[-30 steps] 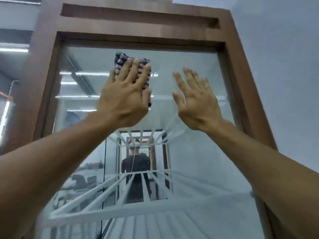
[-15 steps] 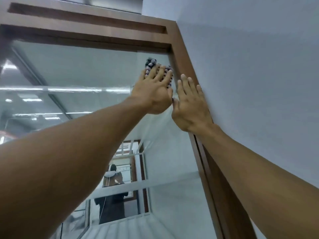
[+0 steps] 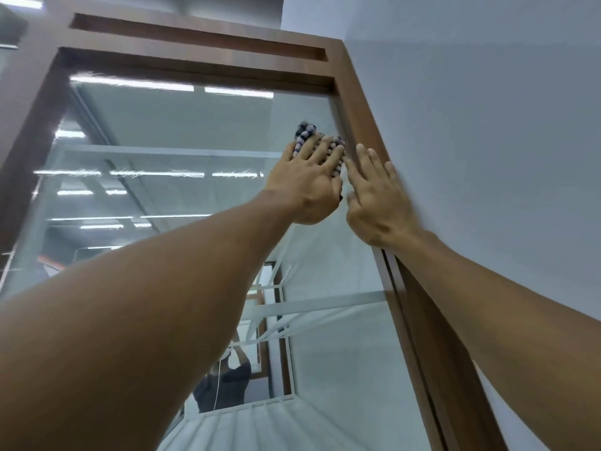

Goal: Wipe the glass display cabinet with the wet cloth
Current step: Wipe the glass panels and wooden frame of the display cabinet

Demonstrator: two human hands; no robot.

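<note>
The display cabinet has a brown wooden frame (image 3: 364,102) around a tall glass pane (image 3: 182,131). My left hand (image 3: 309,180) lies flat on the glass near the upper right corner, fingers spread, pressing a dark-and-white checked cloth (image 3: 305,133) against the pane. Only the cloth's top edge and bits between my fingers show. My right hand (image 3: 377,196) rests open and flat just to the right, on the glass edge and the frame's right post, holding nothing.
A plain grey wall (image 3: 487,141) runs along the right of the frame. White glass shelves (image 3: 318,304) show inside the cabinet. The pane reflects ceiling lights (image 3: 130,83) and a person in a dark shirt (image 3: 224,382).
Over the last second my left hand slid the cloth from the upper middle of the glass to its right edge. My right hand shifted right onto the frame post. The camera view swung.
</note>
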